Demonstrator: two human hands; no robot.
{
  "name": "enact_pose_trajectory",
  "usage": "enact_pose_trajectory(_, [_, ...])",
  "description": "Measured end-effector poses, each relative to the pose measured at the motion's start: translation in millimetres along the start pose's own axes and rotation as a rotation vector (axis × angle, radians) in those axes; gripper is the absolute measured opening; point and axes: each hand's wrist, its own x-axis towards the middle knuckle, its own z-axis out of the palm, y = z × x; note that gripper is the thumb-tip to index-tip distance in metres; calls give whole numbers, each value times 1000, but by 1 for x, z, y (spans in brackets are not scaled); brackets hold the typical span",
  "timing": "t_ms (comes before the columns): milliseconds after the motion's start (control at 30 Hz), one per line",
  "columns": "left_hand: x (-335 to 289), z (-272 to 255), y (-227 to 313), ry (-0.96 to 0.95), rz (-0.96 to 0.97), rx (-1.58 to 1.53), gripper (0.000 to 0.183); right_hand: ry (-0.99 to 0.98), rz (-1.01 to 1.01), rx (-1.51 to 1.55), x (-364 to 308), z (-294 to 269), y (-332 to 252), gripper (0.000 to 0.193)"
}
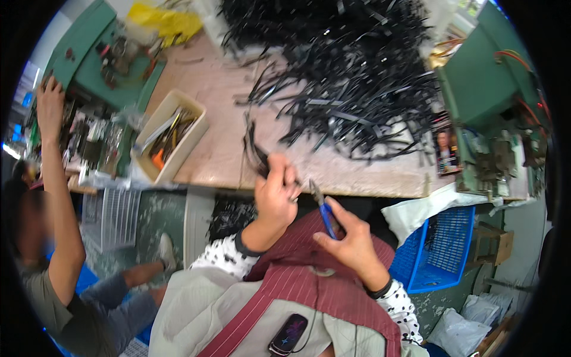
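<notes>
My left hand (276,191) is closed around a small bunch of black strips (254,150), whose loose ends stick up past the fingers over the table's front edge. In my right hand (355,241) is a pair of pliers (325,212) with blue handles, its metal jaws pointing up toward the left hand. The jaws are apart from the strips. A large tangled heap of black strips (351,77) covers the far middle and right of the table (202,152).
A cream bin (196,128) of hand tools stands at the left. Green machines (95,53) flank the table. At the far left a co-worker's arm (56,172) reaches to one. A blue crate (443,256) sits below right, and a yellow bag (166,22) lies behind.
</notes>
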Motion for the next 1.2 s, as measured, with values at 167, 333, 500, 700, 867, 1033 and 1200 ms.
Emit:
enact_pose_trajectory(167, [17,-38,-33,-277,203,358,44,-187,248,-53,-17,-36,22,67])
enact_pose_trajectory(333, [28,-7,-35,-126,-158,401,18,-35,261,37,-59,-61,56,68])
enact_pose_trajectory(500, [56,3,-116,-315,-284,298,12,182,354,-3,-126,-92,60,68])
enact_pose_trajectory(700, [29,63,-130,-488,-253,453,17,269,272,-23,-130,-93,62,68])
enact_pose_trajectory(867, [40,46,-113,-450,-115,575,22,245,121,-84,-94,-74,46,61])
enact_pose_trajectory(1033, [39,-5,-68,-288,114,761,27,8,174,-115,-67,-58,35,75])
enact_pose_trajectory(1200, [36,1,-64,-322,349,783,30,77,9,250,-26,-25,82,71])
